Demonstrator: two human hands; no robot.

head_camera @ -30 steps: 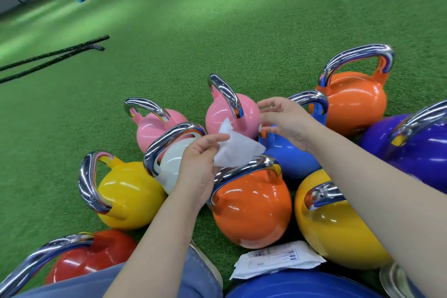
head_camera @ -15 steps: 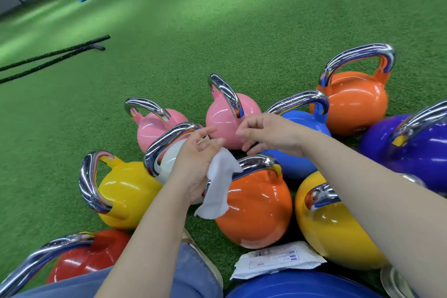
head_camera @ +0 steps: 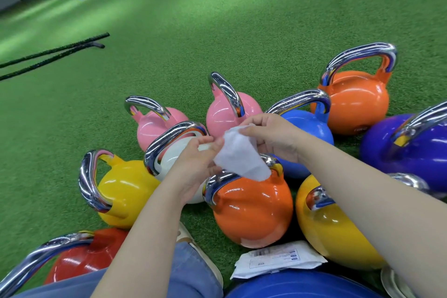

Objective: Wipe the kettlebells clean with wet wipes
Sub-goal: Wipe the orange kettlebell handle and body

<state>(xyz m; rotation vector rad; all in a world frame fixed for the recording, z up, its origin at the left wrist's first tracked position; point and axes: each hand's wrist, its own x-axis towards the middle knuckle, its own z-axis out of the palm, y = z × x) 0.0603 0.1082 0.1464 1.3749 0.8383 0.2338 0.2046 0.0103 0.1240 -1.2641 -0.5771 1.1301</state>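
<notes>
White wet wipe [head_camera: 240, 153] is held between both hands above the near orange kettlebell [head_camera: 251, 208], its lower corner draping onto that bell's chrome handle [head_camera: 217, 182]; right hand [head_camera: 273, 139] pinches the wipe's upper edge with thumb and fingertips; left hand [head_camera: 193, 164] pinches the left edge, fingers curled, wrist bent inward; wipe looks partly unfolded, so the step in hand is judged to be spreading it before the first pass.

Risks: the sheet is thin and damp, and pulling the two pinches apart too hard could tear it or bunch it into a wad that cleans poorly; a slip from either pinch would drop it onto the green turf [head_camera: 242, 31], picking up fibres and grit; the kettlebells stand packed tight, several touching, so wiping one body could rock a neighbour into it; glossy shells go slick when wet.

Pose: both forearms reach forward from the lower edge of view and converge over the middle of the cluster; right forearm crosses above the near yellow kettlebell [head_camera: 331, 232]; left forearm passes over a knee in blue denim [head_camera: 188, 271].

Outward: white kettlebell [head_camera: 174, 157] just behind the left hand; two pink kettlebells [head_camera: 225, 111] beyond; blue kettlebell [head_camera: 307, 128] behind the right hand; wipes packet [head_camera: 278, 257] lies on the turf at the near edge of the cluster, just in front of the orange bell.
</notes>
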